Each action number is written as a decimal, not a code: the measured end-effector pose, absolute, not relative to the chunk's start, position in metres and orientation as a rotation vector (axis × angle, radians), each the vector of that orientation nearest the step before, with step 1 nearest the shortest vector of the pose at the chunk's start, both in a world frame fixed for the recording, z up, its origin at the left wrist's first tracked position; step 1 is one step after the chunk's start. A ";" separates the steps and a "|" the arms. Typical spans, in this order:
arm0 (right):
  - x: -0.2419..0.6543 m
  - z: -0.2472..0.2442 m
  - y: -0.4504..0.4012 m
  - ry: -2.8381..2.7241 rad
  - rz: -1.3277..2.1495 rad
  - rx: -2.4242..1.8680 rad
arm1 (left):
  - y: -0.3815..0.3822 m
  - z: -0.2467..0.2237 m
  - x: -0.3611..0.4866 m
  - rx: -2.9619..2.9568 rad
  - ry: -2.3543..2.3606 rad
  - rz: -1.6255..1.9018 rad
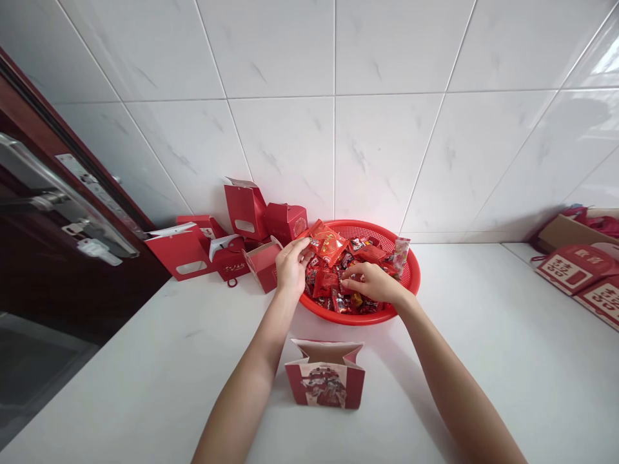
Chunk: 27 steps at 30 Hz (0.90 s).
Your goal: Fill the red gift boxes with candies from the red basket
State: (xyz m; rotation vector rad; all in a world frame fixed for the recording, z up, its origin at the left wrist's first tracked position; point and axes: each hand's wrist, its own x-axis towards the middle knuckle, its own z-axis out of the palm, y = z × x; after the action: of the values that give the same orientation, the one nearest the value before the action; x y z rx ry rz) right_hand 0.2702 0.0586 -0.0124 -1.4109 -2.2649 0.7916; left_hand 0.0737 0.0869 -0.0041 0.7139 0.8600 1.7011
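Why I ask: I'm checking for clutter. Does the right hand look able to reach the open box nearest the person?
Probably yes: the right hand seems to have only the basket's near rim between it and the open box.

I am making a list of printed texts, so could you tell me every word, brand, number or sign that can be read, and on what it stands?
"囍" on the upper box at far right.
"囍" on the lower box beside it.
Too small or blurred to read: gold lettering on the packet in the left hand, print on the candy wrappers, lettering on the small looped box.
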 end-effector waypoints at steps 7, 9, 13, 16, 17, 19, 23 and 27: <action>0.256 -0.019 0.064 -2.462 0.626 -1.533 | 0.085 -0.002 0.075 0.687 0.837 1.690; 0.252 -0.018 0.064 -2.506 0.642 -1.524 | 0.085 -0.002 0.076 0.680 0.835 1.691; 0.251 -0.015 0.063 -2.467 0.621 -1.518 | 0.085 -0.003 0.076 0.690 0.826 1.689; 0.259 -0.009 0.062 -2.408 0.629 -1.478 | 0.084 -0.002 0.077 0.703 0.821 1.695; 0.263 -0.006 0.061 -2.377 0.657 -1.445 | 0.084 -0.002 0.077 0.706 0.819 1.700; 0.270 -0.001 0.061 -2.191 0.833 -1.292 | 0.083 -0.002 0.077 0.713 0.815 1.708; 0.271 0.006 0.061 -1.462 1.163 -0.916 | 0.082 -0.002 0.078 0.741 0.817 1.687; 0.259 0.006 0.061 -1.238 1.177 -0.909 | 0.082 -0.004 0.076 0.790 0.831 1.640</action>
State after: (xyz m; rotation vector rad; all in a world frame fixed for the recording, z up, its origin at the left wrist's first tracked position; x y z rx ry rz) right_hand 0.2591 0.0610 0.0057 -0.9093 -1.2376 1.1771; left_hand 0.0764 0.0818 -0.0040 0.7905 0.8310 1.6399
